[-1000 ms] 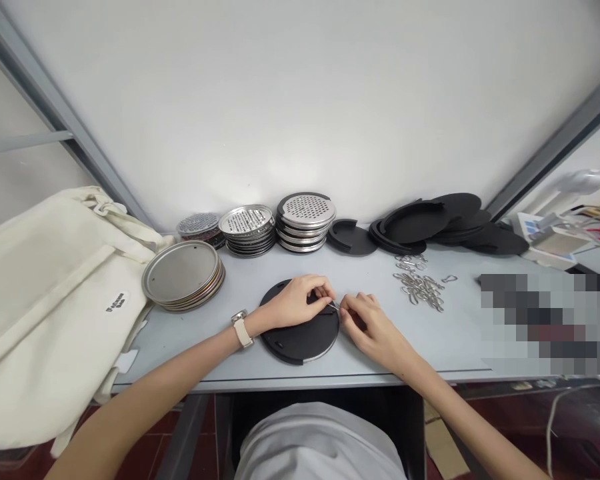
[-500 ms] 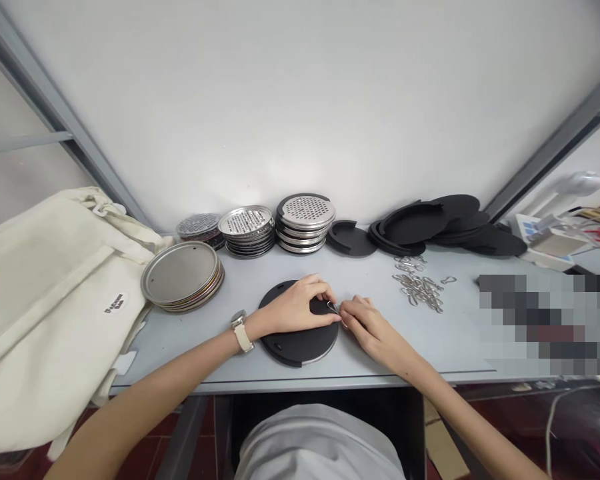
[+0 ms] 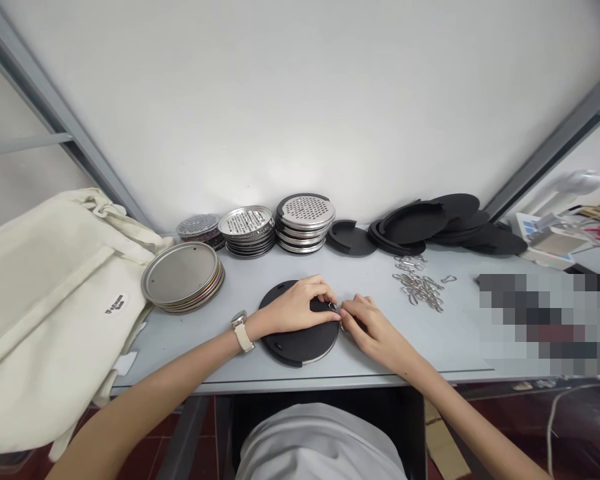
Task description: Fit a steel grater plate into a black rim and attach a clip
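Note:
A round black disc (image 3: 305, 343) lies flat on the table in front of me, a thin metal edge showing at its lower right. My left hand (image 3: 297, 307) rests across it, thumb and fingers closed around the right edge. There, a small silver carabiner clip (image 3: 333, 307) sits partly hidden between my fingertips. My right hand (image 3: 373, 327) pinches the clip's outer end just off the disc's rim. To the right is a loose pile of similar silver clips (image 3: 420, 288).
Along the wall stand stacks of metal grater discs (image 3: 246, 223), more grater discs with black rims (image 3: 307, 212) and black round covers (image 3: 413, 223). Plain metal discs (image 3: 180, 273) are stacked at left, beside a cream bag (image 3: 70, 287). A white device (image 3: 550, 240) is at far right.
The clip has turned slightly at the disc's edge, and my right fingertips have shifted a little. My left hand and the disc stay in place.

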Demonstrator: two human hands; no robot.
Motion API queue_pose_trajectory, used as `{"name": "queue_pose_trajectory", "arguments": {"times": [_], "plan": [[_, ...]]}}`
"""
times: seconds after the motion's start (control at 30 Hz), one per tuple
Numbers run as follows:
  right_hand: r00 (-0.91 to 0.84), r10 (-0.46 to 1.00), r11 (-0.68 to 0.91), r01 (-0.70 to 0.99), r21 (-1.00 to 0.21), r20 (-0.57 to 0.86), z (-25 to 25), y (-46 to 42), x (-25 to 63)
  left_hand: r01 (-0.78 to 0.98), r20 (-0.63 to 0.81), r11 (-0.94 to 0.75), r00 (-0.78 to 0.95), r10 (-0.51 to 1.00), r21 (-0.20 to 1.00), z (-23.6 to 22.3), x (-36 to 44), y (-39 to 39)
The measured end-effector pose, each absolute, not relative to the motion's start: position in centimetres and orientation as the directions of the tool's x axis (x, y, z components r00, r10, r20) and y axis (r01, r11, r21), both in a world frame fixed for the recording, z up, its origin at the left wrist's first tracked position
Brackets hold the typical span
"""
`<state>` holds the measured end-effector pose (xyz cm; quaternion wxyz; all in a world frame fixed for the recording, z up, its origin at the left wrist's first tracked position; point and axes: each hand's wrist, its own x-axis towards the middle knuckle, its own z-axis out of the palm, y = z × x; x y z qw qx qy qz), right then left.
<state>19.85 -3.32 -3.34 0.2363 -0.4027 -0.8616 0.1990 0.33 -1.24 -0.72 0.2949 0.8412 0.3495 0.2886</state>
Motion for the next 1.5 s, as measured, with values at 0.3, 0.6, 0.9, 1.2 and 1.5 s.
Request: {"name": "queue_pose_trajectory", "arguments": {"times": [0.3, 0.6, 0.9, 1.2, 1.5], "plan": [[-0.547, 0.795, 0.595, 0.620, -0.511, 0.262, -3.39, -3.44, 19.83, 0.415, 0.298, -0.603, 0.595, 0.747, 0.682, -0.95, 0.32, -1.11], [-0.535, 0.810, 0.571, 0.627, -0.530, 0.240, -3.65, -3.33, 19.76, 0.410, 0.307, -0.607, 0.592, 0.745, 0.681, -1.03, 0.31, -1.21], [-0.575, 0.769, 0.633, 0.621, -0.463, 0.279, -3.57, -3.46, 19.72, 0.421, 0.315, -0.613, 0.586, 0.746, 0.669, -1.03, 0.35, -1.31], [-0.562, 0.795, 0.587, 0.621, -0.520, 0.226, -3.35, -3.46, 19.57, 0.374, 0.338, -0.613, 0.582, 0.739, 0.696, -0.76, 0.45, -1.07], [-0.500, 0.827, 0.552, 0.637, -0.538, 0.257, -3.45, -3.68, 19.53, 0.437, 0.312, -0.591, 0.557, 0.769, 0.678, -0.61, 0.31, -1.17]]}}
